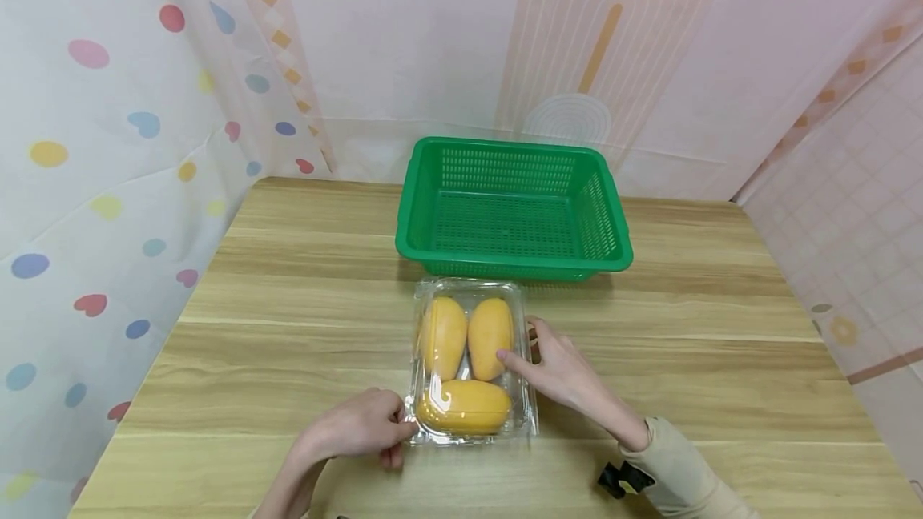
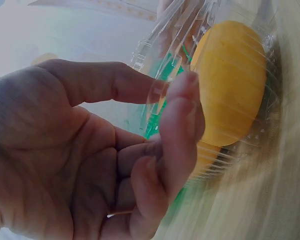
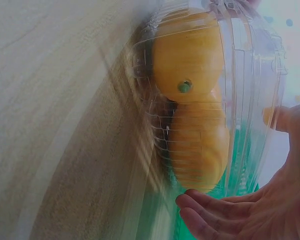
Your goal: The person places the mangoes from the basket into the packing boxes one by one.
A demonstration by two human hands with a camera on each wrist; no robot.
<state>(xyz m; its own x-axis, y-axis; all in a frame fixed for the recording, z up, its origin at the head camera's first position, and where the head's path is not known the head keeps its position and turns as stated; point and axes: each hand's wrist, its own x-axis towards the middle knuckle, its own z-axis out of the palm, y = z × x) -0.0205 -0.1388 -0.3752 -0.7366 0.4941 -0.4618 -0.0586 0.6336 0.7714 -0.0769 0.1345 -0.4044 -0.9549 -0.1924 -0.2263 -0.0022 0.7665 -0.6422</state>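
A clear plastic clamshell box [image 1: 461,290] lies on the table with its lid over three yellow mangoes. Two mangoes, one on the left [image 1: 444,336] and one on the right [image 1: 491,338], lie lengthwise side by side; the third mango [image 1: 465,407] lies crosswise nearest me. At the box's near left corner, my left hand [image 1: 364,423] pinches the rim between thumb and index finger, also seen in the left wrist view. On the other side, my right hand [image 1: 558,367] rests its thumb on the lid. Its other fingers [image 3: 210,212] extend loosely along the side wall.
Just behind the box stands a green plastic basket [image 1: 513,264] with mesh walls and nothing inside. The wood-grain table [image 1: 288,303] meets patterned cloth [image 1: 404,46] at the back and sides. A black strap piece [image 1: 624,479] is by the right sleeve.
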